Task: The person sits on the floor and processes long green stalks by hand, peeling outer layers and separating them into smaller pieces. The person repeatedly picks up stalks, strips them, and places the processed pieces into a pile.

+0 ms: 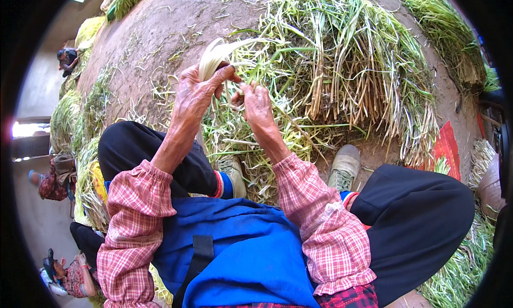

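My left hand [197, 89] grips a bundle of pale, whitish plant leaves [216, 57]. The leaves bend over the top of the hand, and their loose ends point right. Close beside it, my right hand [258, 105] has its thumb and fingers pinched together on a thin plant strand. The fingertips of both hands nearly meet, and the exact spot of the pinch is partly hidden. Loose green and pale trimmings [256, 147] lie below the hands, between my shoes. Ahead to the right is a large heap of long green plants [340, 59] with brownish stalk ends towards me.
A red sheet [447, 151] sticks out beside the heap. More green bundles lie at the upper right [445, 35] and along the left [66, 115]. Several other people sit at the left, one of them at the lower left [74, 274]. Scraps litter the earthen floor [148, 51].
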Tool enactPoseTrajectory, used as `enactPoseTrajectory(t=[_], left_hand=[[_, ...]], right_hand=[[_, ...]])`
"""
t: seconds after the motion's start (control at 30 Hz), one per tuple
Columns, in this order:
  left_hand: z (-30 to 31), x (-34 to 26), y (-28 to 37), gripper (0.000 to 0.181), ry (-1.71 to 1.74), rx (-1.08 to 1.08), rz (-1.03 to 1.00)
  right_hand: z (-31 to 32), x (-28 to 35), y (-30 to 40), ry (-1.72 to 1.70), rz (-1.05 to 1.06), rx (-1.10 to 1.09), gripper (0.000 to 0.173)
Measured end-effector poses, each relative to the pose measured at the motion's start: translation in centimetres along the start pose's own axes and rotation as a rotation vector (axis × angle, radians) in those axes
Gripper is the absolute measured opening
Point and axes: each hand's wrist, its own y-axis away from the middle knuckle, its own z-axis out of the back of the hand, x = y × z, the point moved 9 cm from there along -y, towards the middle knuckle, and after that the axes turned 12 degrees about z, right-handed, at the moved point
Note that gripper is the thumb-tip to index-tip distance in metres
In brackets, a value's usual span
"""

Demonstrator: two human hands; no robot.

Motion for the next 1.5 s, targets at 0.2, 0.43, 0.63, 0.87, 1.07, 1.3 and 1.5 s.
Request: enactPoseTrajectory(t=[0.2, 0.43, 0.63, 0.87, 1.07, 1.3, 1.5], left_hand=[[0.6, -0.5, -0.4, 0.013, -0.034, -0.018, 0.000], [3.5, 0.4, -1.2, 0.013, 0.127, -0.082, 0.055], [6.5, 0.8, -2.3, 0.013, 0.275, -0.054, 0.083], [11.6, 0.1, -3.2, 0.025, 0.442, -0.122, 0.066], [14.5, -1.6, -2.1, 0.026, 0.624, -0.169, -0.027], [17.8, -2.8, -1.4, 0.026, 0.832, -0.020, -0.200], [16.1, -0.3, -2.2, 0.024, 0.784, -0.132, -0.040]], right_hand=[[-0.6, -2.6, 1.3, 0.261, 0.075, 0.016, 0.019], [-2.1, -2.5, 2.9, 0.350, 0.201, 0.066, 0.017], [-3.2, -4.6, 5.5, 0.619, 0.213, 0.247, 0.013], [-3.5, -9.6, 12.0, 1.022, 0.196, 0.582, 0.043], [-3.6, -12.4, 17.1, 1.350, 0.240, 0.883, 0.017], [-2.1, -15.2, 22.0, 1.473, 0.238, 1.053, 0.037], [-1.2, -12.2, 11.9, 1.128, -0.184, 0.915, 0.022]])
